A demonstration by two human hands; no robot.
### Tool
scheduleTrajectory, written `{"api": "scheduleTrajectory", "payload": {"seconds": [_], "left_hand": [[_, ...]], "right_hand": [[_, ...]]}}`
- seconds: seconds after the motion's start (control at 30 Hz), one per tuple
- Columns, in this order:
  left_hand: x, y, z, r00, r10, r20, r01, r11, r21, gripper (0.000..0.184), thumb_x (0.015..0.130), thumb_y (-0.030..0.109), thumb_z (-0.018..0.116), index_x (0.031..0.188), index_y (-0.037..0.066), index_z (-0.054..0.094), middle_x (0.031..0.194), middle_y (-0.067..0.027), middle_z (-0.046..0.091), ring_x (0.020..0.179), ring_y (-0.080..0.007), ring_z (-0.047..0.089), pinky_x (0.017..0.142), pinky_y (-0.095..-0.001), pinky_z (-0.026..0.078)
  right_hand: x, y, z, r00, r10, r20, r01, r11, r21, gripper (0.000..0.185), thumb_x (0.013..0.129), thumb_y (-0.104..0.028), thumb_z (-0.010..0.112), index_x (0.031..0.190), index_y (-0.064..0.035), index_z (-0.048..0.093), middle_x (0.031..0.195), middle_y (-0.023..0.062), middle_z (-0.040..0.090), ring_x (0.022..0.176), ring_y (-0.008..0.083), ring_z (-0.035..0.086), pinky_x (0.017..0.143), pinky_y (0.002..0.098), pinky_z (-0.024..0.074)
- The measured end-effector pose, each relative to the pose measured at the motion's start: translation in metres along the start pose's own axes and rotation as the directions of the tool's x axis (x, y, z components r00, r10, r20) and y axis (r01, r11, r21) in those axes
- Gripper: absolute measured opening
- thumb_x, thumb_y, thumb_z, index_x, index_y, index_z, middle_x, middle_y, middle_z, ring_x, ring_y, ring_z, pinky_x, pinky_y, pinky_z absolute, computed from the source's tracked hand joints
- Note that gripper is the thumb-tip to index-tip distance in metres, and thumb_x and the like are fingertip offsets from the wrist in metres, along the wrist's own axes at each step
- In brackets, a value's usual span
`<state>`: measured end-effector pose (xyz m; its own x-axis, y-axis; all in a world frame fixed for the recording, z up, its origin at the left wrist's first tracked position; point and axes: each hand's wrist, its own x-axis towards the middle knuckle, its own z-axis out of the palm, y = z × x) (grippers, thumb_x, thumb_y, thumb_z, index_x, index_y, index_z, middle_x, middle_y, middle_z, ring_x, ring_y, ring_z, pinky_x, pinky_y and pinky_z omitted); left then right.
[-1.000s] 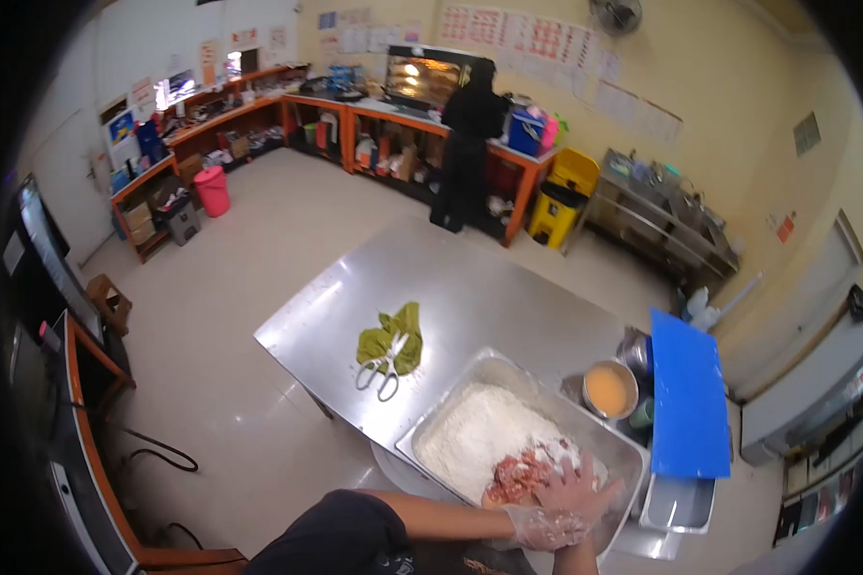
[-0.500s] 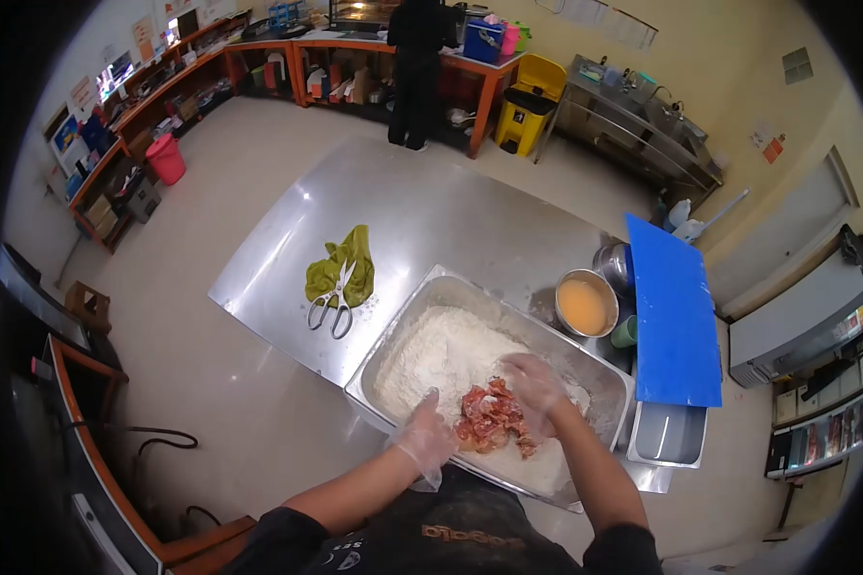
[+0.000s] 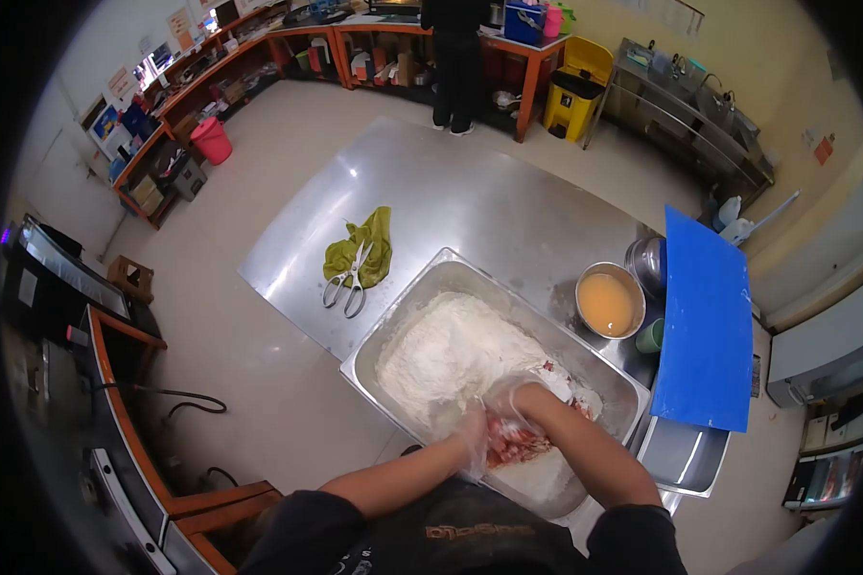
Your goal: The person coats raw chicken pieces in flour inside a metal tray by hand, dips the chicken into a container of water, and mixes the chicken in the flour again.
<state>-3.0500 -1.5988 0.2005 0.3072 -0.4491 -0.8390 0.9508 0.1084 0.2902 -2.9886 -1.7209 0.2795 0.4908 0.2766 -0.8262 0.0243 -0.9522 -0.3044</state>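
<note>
Raw meat (image 3: 511, 448) is lying between the gloved left hand (image 3: 471, 437) and right hand (image 3: 514, 395), which are flanking it inside the metal pan (image 3: 612, 388) — apparently keeping pieces together, though the angle is hiding whether they are clenched or loose — as flour (image 3: 438, 347) is rising just beyond them.

We cannot make out the fingers of the left hand (image 3: 469, 441) or the right hand (image 3: 516, 398), blurred and sunk at the meat (image 3: 514, 443), so their grip is unclear to us. The hands cover part of that meat. The blue board (image 3: 707, 321) hides part of the green cup (image 3: 650, 336) and the smaller pan (image 3: 683, 456). The top edge cuts off the other person's head and shoulders; the wall notice (image 3: 121, 82) is too small for us to read.
</note>
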Motion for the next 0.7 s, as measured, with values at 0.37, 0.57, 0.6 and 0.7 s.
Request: {"api": "scheduleTrajectory", "payload": {"seconds": [0.37,0.57,0.6,0.7], "left_hand": [[0.013,-0.037,0.037,0.978,0.13,-0.163,0.018,0.725,0.688,0.046,0.091,0.036,0.041,0.114,-0.002,0.052,0.115,-0.0269,0.057,0.109,-0.037,0.056,0.088,-0.0452,0.046],[0.035,-0.023,-0.03,0.921,0.174,-0.349,-0.122,0.978,0.167,0.044,0.092,0.033,0.035,0.117,0.001,0.055,0.108,-0.0158,0.059,0.094,-0.0267,0.061,0.077,-0.0452,0.05],[0.042,-0.019,-0.044,0.889,0.231,-0.395,-0.148,0.962,0.23,0.043,0.093,0.032,0.036,0.117,0.001,0.054,0.109,-0.0159,0.059,0.095,-0.0271,0.06,0.076,-0.0444,0.05],[0.051,-0.001,-0.044,0.87,0.206,-0.448,-0.173,0.978,0.113,0.041,0.093,0.029,0.039,0.118,0.0,0.053,0.11,-0.0163,0.058,0.096,-0.0284,0.059,0.075,-0.042,0.052]], "right_hand": [[-0.057,0.038,0.004,0.907,-0.071,-0.414,-0.002,0.985,-0.174,0.03,0.087,-0.021,0.04,0.105,-0.0044,0.057,0.101,0.0193,0.063,0.095,0.0347,0.06,0.088,0.0437,0.0443],[0.101,0.042,-0.016,0.662,-0.106,-0.742,-0.056,0.98,-0.189,0.033,0.083,-0.019,0.044,0.107,-0.0008,0.057,0.103,0.021,0.062,0.095,0.0343,0.061,0.084,0.0435,0.0478],[0.123,0.042,-0.007,0.633,-0.15,-0.759,-0.071,0.966,-0.25,0.034,0.082,-0.019,0.045,0.108,0.0009,0.057,0.103,0.0221,0.062,0.095,0.0348,0.061,0.083,0.0427,0.0487],[0.117,0.01,-0.006,0.875,-0.219,-0.432,0.075,0.943,-0.325,0.034,0.077,-0.016,0.052,0.104,0.002,0.061,0.103,0.0233,0.063,0.095,0.0315,0.063,0.083,0.0391,0.0499]]}}
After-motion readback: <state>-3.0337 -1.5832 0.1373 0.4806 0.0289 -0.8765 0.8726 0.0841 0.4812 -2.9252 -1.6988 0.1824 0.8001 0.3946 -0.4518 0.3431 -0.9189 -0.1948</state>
